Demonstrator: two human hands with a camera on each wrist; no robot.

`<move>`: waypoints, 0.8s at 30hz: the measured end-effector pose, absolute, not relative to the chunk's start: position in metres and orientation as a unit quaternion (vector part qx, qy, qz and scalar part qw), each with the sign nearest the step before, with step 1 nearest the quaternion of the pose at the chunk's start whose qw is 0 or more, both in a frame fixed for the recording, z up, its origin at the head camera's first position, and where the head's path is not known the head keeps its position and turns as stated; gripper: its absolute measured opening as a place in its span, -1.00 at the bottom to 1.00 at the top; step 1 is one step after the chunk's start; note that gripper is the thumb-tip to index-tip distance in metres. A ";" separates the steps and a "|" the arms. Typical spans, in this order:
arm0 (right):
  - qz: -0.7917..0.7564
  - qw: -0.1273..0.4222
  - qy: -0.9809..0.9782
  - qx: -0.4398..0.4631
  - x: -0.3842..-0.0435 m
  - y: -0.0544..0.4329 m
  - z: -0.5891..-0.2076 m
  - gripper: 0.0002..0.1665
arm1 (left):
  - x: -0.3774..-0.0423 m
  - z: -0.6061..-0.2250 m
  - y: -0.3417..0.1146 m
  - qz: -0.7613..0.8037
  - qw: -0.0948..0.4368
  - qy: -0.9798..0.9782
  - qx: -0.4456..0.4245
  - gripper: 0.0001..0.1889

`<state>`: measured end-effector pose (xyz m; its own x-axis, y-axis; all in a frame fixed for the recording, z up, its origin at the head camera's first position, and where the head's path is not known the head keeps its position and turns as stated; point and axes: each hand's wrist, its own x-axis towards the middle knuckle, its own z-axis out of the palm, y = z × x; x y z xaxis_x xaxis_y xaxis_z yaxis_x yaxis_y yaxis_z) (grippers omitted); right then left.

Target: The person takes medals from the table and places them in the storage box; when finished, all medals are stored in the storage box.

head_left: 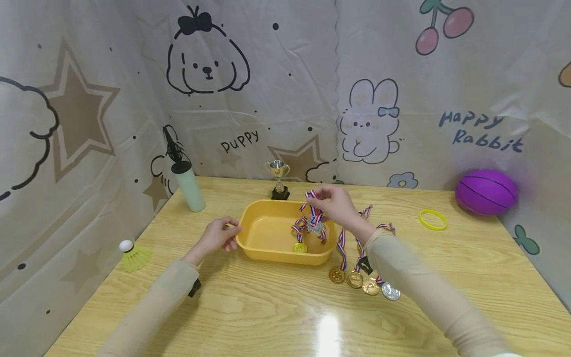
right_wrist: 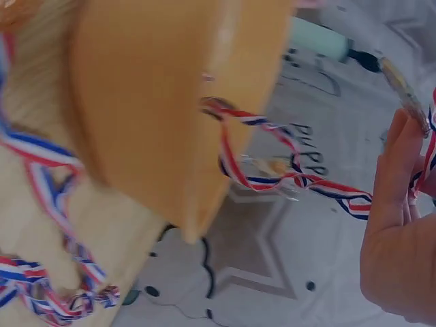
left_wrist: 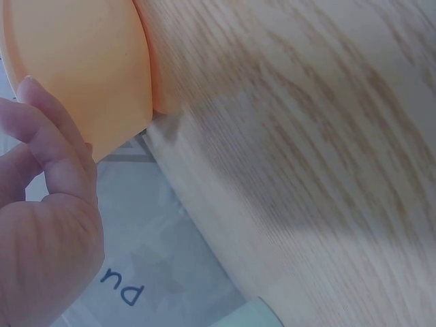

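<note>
My left hand [head_left: 217,234] grips the left end of a yellow plastic basin [head_left: 285,257], its fingers at the rim. Over the basin's right part, my right hand [head_left: 335,204] pinches a red, white and blue ribbon [head_left: 311,196] with a silver medal [head_left: 314,226] hanging from it. A gold medal [head_left: 300,247] lies inside the basin, with striped ribbons bunched near it. In the right wrist view, a twisted ribbon [right_wrist: 340,194] runs from the right hand to the basin's edge.
Right of the basin lie several medals [head_left: 354,279] with ribbons, partly under the right forearm. Behind the basin stands a small trophy [head_left: 278,178]. A green bottle [head_left: 189,188] and a yellow shuttlecock [head_left: 134,255] are at left, a yellow ring [head_left: 432,227] and purple ball [head_left: 486,192] at right.
</note>
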<state>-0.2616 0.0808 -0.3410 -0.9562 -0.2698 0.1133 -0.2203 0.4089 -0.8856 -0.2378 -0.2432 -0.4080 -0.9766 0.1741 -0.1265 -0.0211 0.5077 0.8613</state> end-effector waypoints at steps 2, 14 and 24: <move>-0.504 0.018 0.851 -0.148 -0.263 0.077 -0.352 -0.75 | -0.238 -0.408 -0.243 0.496 0.099 0.862 0.045 -0.69; -0.394 -0.043 0.898 -0.189 -0.268 0.066 -0.391 -0.82 | -0.241 -0.410 -0.246 0.497 0.098 0.861 0.048 -0.65; -0.325 -0.048 0.920 -0.216 -0.271 0.063 -0.405 -0.83 | -0.238 -0.410 -0.245 0.500 0.099 0.859 0.045 -0.65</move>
<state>-0.2714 0.0626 -0.4048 -0.9023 -0.3657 0.2281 -0.4278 0.6956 -0.5771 -0.2385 -0.2446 -0.4097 -0.9762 0.1771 -0.1253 -0.0213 0.4963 0.8679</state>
